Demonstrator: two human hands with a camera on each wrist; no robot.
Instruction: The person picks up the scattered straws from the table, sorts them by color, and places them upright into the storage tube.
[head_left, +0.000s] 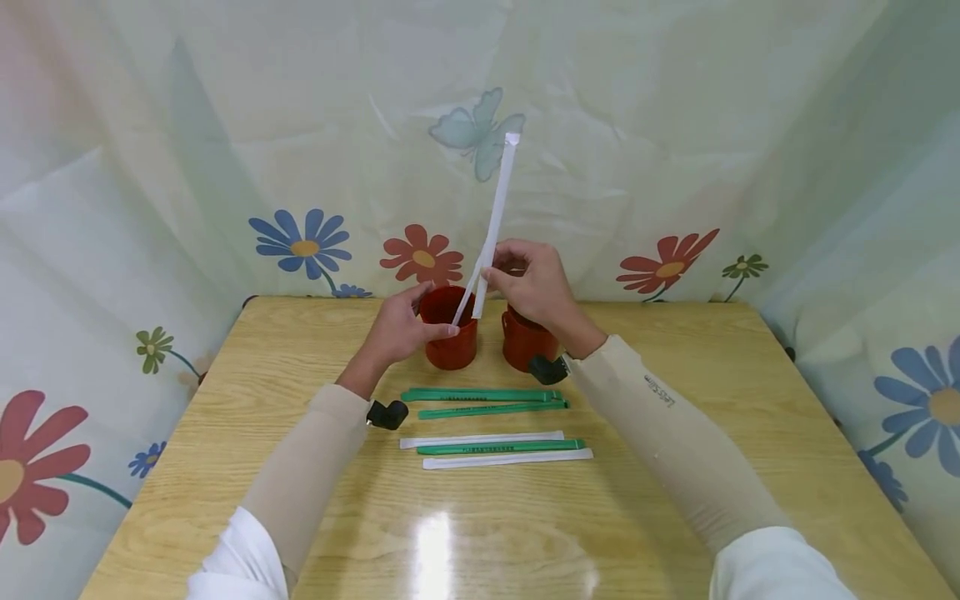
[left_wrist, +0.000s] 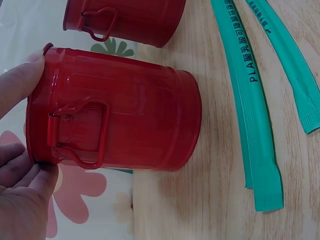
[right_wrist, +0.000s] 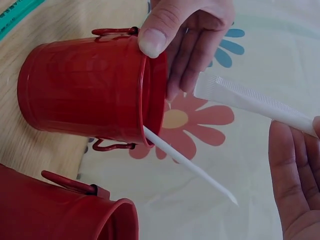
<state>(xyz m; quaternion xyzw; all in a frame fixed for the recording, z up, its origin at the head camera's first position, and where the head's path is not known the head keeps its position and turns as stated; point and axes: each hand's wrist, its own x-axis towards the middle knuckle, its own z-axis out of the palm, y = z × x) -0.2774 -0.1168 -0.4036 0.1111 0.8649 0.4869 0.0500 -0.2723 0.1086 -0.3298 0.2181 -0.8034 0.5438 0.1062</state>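
Observation:
My left hand (head_left: 397,327) grips the rim of the left red bucket (head_left: 452,354), thumb on the near side and fingers on the far side. A thin white straw (right_wrist: 190,165) leans out of this bucket over its rim. Between thumb and fingers, my right hand (head_left: 536,283) pinches a white paper-wrapped straw (head_left: 498,204), tilted nearly upright. Its lower end hangs beside the left bucket's mouth. Behind and below the right hand stands a second red bucket (head_left: 525,342), its top partly covered by that hand.
On the wooden table (head_left: 300,500) nearer me lie several green-wrapped straws (head_left: 480,395) and two white-wrapped straws (head_left: 510,459), roughly parallel. A flower-printed curtain (head_left: 600,125) hangs right behind the table's far edge and along both sides.

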